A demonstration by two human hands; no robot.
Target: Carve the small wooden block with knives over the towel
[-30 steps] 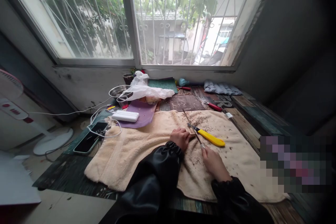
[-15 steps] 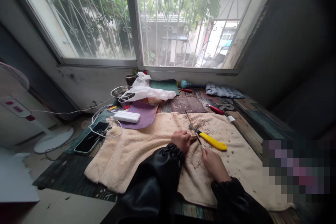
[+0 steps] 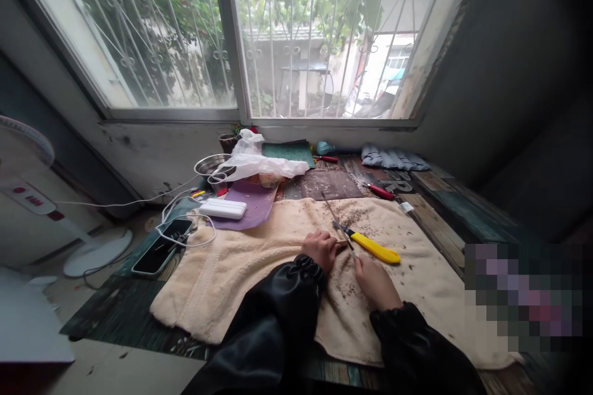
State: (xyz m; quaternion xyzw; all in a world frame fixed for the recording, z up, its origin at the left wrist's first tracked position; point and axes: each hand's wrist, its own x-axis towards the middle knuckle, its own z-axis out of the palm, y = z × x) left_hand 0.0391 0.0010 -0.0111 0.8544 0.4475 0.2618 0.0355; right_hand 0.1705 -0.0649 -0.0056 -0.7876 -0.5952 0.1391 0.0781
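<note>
My left hand (image 3: 319, 249) is closed on a small wooden piece (image 3: 341, 244) pressed down on the cream towel (image 3: 241, 259). My right hand (image 3: 374, 281) grips the handle end of a long thin metal file (image 3: 334, 220) whose far end lies across the wooden piece and points away from me. A yellow utility knife (image 3: 370, 245) lies on the towel just right of the hands. Brown shavings are scattered over the towel around the hands. Both arms wear black sleeves.
A phone (image 3: 162, 245) with a white cable, a white power bank (image 3: 223, 208) on a purple mat (image 3: 252, 197), a steel bowl (image 3: 210, 165) and a plastic bag (image 3: 259, 163) lie at the left back. A red-handled tool (image 3: 380, 192) and a folded grey cloth (image 3: 393, 158) lie at the right back. A fan (image 3: 28, 197) stands far left.
My right hand has drawn slightly toward me with the file. The left hand stays on the wooden piece. The view has shifted a little.
</note>
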